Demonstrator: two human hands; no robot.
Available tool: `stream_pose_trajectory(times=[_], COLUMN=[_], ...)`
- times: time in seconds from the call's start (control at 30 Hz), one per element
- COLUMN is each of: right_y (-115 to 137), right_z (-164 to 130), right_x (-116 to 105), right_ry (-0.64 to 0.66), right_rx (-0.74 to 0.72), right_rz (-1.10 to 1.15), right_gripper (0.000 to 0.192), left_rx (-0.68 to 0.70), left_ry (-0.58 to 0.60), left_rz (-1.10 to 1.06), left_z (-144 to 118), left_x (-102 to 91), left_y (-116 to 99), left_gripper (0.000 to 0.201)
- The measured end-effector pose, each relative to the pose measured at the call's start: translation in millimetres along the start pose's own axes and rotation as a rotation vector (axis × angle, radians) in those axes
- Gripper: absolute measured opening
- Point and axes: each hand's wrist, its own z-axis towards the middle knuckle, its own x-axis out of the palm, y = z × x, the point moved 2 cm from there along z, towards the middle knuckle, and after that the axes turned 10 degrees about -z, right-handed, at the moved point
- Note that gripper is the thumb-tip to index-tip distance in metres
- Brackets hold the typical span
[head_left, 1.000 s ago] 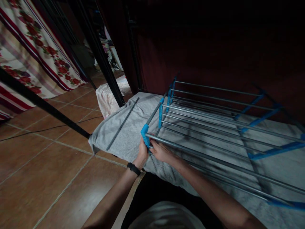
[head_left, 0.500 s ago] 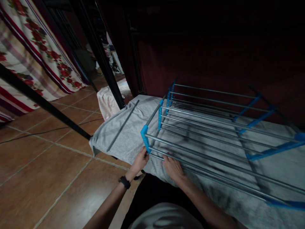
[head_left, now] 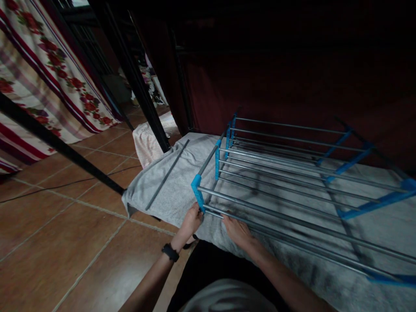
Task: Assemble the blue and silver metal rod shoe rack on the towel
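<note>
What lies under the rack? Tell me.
A grey towel is spread under the rack, on the tiled floor. The floor beneath the towel is covered.
</note>
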Motion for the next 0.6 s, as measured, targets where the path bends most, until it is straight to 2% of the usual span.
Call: stream_pose_trajectory(times=[0.1,0.23,0.4,0.47,0.6], right_y=[-0.9,-4.5,-11.0,-13.8,-18.3], right_z=[0.5,3.3,-1.2,-5.0,-10.4], right_x=[-0.5,-2.5,3.3,9.1,22.4], right_ry=[0.027,0.034,0.030,-0.011,-0.173], right_rx=[-0.016,0.012,0.027,0.007,-0.019], right_rz=[-0.070,-0.082,-0.016,-0.008,0.024], right_gripper=[0.047,0.046,0.040,0.037,0.038], left_rx=[0.001,-0.003,-0.065,-0.095,-0.122], left_ry=[-0.007,-0.021,-0.034,-0.042,-0.031], left_rz=[0.002,0.012,0.011,0.009,0.005], left_z=[2.9,5.2,-5.2,-10.2,-12.0], left_x=[-1.9,-4.2,7.6,14.3,21.3], left_y=[-3.6,-8.6,-1.8,2.6,6.0], left_gripper=[0.014,0.016,0.017,0.018,0.026])
